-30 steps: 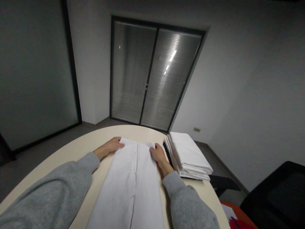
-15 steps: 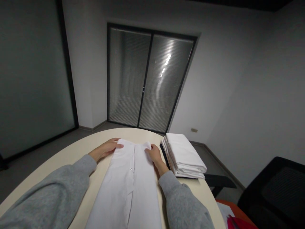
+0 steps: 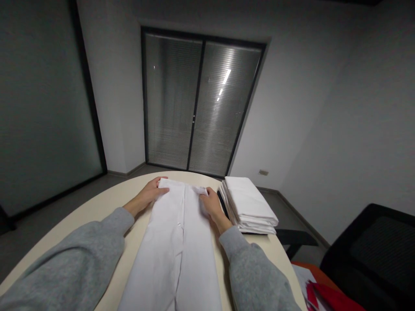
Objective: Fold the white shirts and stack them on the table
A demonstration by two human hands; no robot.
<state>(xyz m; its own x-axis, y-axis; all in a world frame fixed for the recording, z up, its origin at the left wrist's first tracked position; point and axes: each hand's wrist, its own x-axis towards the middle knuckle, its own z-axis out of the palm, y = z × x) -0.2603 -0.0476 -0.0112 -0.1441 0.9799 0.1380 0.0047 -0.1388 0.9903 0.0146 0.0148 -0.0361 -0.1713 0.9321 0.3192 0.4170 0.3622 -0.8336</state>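
A white buttoned garment lies lengthwise on the beige round table, folded into a long narrow strip. My left hand pinches its far left corner, fingers closed on the cloth. My right hand grips the far right corner the same way. Both arms are in grey sleeves.
A stack of folded white cloths sits on the table just right of my right hand. A black chair stands at the right, with red material at the bottom right. Glass doors with blinds face me.
Both hands stay on the garment's far corners. The far edge has shifted slightly away from me, and the view has drifted a little.
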